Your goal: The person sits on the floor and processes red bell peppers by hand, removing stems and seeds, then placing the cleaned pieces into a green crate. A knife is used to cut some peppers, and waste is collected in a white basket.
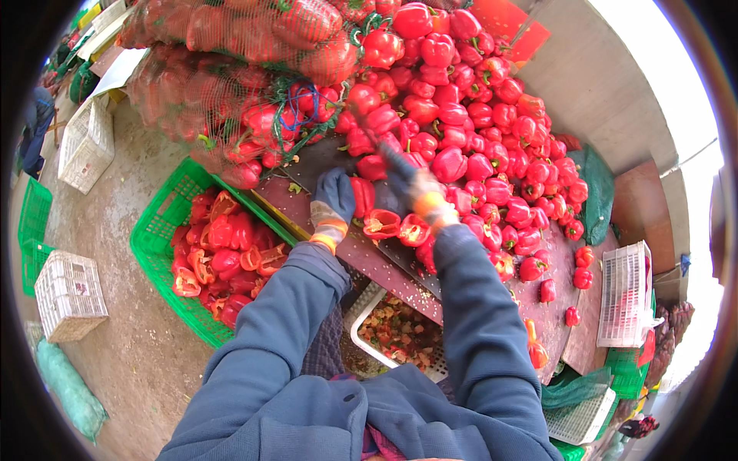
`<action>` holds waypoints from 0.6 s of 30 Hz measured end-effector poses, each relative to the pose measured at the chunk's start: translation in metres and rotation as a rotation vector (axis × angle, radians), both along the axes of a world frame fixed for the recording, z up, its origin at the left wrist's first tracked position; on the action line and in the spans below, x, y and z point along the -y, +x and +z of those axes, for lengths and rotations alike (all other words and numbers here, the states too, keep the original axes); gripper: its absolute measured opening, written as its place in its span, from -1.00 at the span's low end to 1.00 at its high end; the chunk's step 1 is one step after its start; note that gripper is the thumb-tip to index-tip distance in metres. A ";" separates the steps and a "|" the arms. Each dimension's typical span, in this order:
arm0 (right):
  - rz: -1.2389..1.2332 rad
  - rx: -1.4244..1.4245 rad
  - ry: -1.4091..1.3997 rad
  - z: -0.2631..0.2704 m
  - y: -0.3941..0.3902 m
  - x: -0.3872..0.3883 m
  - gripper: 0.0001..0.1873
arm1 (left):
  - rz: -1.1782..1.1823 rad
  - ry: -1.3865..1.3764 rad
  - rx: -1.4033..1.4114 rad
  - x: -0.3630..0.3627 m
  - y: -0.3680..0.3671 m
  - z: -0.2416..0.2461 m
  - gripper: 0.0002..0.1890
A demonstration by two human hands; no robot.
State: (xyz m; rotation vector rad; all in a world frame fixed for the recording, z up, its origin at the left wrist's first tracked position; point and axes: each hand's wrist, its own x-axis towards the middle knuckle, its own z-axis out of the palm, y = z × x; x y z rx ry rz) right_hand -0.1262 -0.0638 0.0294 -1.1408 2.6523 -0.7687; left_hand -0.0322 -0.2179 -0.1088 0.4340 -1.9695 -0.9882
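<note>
My left hand (333, 201), in a grey-blue glove with an orange cuff, is at the table's near edge, fingers curled, beside a red bell pepper (362, 197). Whether it touches the pepper is unclear. My right hand (412, 183), gloved alike and motion-blurred, is over the near side of a large heap of red bell peppers (452, 124). A thin dark blurred shape (364, 124) extends beyond its fingers; its grip is unclear. Two cut-open peppers (381, 223) (414, 230) lie between my forearms. A green plastic crate (167, 288) at the left holds opened and halved peppers (225, 245).
Mesh sacks of peppers (230, 86) are stacked beyond the green crate. Below the seed-strewn table edge (398, 276) is a white crate (369, 305) of pepper scraps. White crates (86, 144) (69, 294) stand on the floor at left; another (622, 294) stands at right.
</note>
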 end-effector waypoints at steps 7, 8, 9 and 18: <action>-0.372 0.731 -0.691 0.028 0.006 -0.006 -0.59 | -0.020 0.028 0.040 -0.004 0.001 0.000 -0.71; -0.340 0.666 -0.929 0.036 -0.002 0.000 -0.63 | -0.007 0.022 0.032 -0.004 0.000 0.000 -0.71; -0.269 0.633 -1.160 0.038 -0.010 0.008 -0.66 | -0.008 0.011 0.032 -0.005 0.000 0.001 -0.71; -0.358 0.601 -0.943 -0.056 -0.071 0.095 -0.57 | -0.043 -0.026 -0.004 -0.003 -0.002 -0.002 -0.74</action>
